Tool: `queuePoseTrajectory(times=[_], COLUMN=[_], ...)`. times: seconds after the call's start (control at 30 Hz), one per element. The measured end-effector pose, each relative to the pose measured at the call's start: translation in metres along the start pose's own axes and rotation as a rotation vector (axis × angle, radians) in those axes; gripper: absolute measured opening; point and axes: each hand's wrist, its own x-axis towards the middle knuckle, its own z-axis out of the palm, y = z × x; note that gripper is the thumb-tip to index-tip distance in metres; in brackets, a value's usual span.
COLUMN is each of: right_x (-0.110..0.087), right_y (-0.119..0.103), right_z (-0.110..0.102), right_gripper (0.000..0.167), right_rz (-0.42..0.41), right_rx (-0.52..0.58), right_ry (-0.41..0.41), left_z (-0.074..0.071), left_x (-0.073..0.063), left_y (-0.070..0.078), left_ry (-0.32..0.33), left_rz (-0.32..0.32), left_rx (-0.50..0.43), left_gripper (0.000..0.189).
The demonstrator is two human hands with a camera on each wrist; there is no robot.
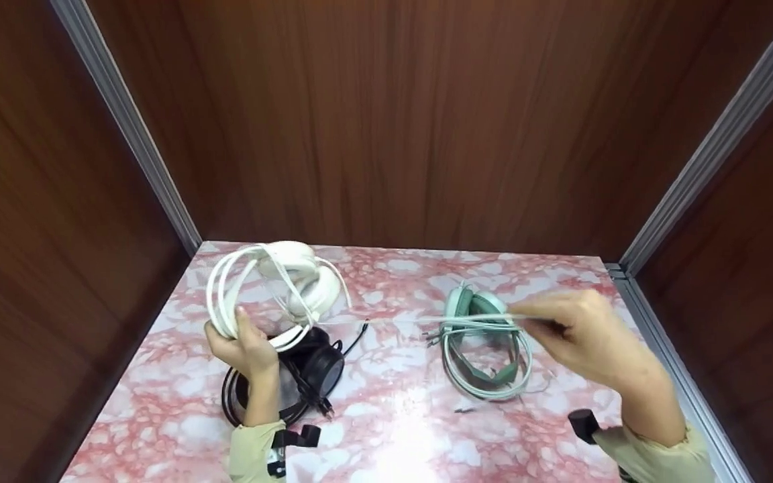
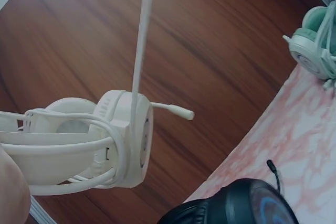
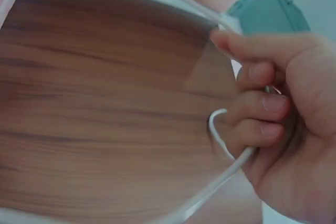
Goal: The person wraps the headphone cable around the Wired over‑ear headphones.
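My left hand point(image 1: 244, 343) grips the headband of white headphones point(image 1: 292, 258), raised above the table at the left. Loops of white cable wrap round the headband and ear cups; a short microphone arm point(image 2: 181, 112) sticks out from one cup. Out to the right, my right hand point(image 1: 574, 329) holds the white cable point(image 3: 210, 195) in curled fingers, and a blurred stretch of it runs across between both hands. Beneath the left hand lie black headphones point(image 1: 323, 369) with a bundled black cable. Green and white headphones point(image 1: 487, 305) with a wound cable lie near the right hand.
A pink and white marbled table point(image 1: 373, 429) spans the space. Brown wood-grain panels point(image 1: 386, 121) enclose it at the back and both sides, with grey metal posts point(image 1: 125, 100) in the corners. A small dark plug point(image 1: 465, 410) lies below the green headphones.
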Motion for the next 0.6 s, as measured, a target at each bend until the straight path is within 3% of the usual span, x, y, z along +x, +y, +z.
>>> queuePoseTrajectory(times=[0.17,0.23,0.43,0.5,0.6], right_x=[0.025,0.035,0.06,0.065,0.071], right_y=[-0.003,-0.003,-0.006,-0.003,0.006], right_z=[-0.005,-0.005,-0.004,-0.003,-0.003], right_gripper=[0.012,0.014,0.042,0.055,0.061], right_rz=[-0.103,-0.113,-0.03,0.008,0.07], right_rx=[-0.088,-0.08,-0.094,-0.16,-0.225], right_ry=[0.17,0.251,0.537,0.587,0.633], left_z=[0.002,0.003,-0.001,-0.004,-0.008], left_x=[-0.013,-0.018,-0.022,-0.023,-0.022], left_y=[0.026,0.039,0.053,0.054,0.047], left_ry=[-0.171,-0.261,-0.565,-0.659,-0.807], left_rz=[0.069,0.081,0.126,0.13,0.129], left_rx=[0.086,0.106,0.14,0.144,0.141], left_gripper=[0.006,0.007,0.01,0.013,0.017])
